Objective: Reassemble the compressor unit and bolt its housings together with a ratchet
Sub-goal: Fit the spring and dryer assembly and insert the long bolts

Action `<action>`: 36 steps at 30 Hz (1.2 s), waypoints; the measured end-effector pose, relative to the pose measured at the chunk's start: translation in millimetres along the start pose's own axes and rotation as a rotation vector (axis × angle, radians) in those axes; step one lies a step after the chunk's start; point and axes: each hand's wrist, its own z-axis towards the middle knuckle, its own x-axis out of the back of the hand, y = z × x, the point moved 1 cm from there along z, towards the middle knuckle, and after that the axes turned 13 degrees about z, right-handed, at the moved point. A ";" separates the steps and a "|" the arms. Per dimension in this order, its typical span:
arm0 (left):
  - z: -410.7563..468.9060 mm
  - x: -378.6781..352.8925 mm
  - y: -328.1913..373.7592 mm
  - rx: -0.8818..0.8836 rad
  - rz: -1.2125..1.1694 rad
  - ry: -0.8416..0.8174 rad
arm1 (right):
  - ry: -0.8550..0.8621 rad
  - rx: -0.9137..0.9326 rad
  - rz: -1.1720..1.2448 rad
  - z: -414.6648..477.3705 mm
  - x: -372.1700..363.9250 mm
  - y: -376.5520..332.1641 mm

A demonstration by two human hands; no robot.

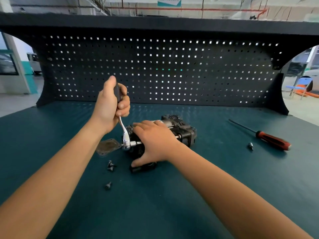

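The black compressor unit [183, 131] lies on its side in the middle of the green bench. My right hand [153, 140] lies over its near end, fingers spread across the top and thumb down at the front. My left hand [110, 104] grips the black handle of the ratchet [125, 137], which stands nearly upright. The ratchet's chrome head and extension point right into the housing, under my right hand. A long bolt end [177, 136] sticks out beside my right wrist.
A flat grey cover plate [107, 147] lies left of the unit. Loose bolts [110, 166] and one more bolt [108, 185] lie in front. A black cylinder [143, 167] rests below my thumb. A red-handled screwdriver [269, 138] and a small socket bit [250, 146] lie right. A pegboard [164, 69] backs the bench.
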 end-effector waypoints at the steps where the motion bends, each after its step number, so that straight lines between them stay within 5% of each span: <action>1: 0.4 1.7 0.7 0.004 0.019 -0.006 | -0.016 -0.002 0.027 1.8 -0.9 1.8; 6: -3.7 16.2 3.4 0.134 0.139 0.017 | 0.042 -0.033 0.091 -1.7 -13.2 3.2; 12: -7.5 10.4 13.3 0.362 -0.133 0.160 | 0.050 -0.038 0.078 -2.0 -15.1 1.1; 17: -5.3 -4.9 16.8 0.220 0.127 0.298 | -0.051 0.021 0.086 -0.1 -10.9 3.6; 36: -30.6 -12.1 25.2 -0.242 0.203 0.068 | 0.032 -0.008 0.067 0.2 -11.4 2.6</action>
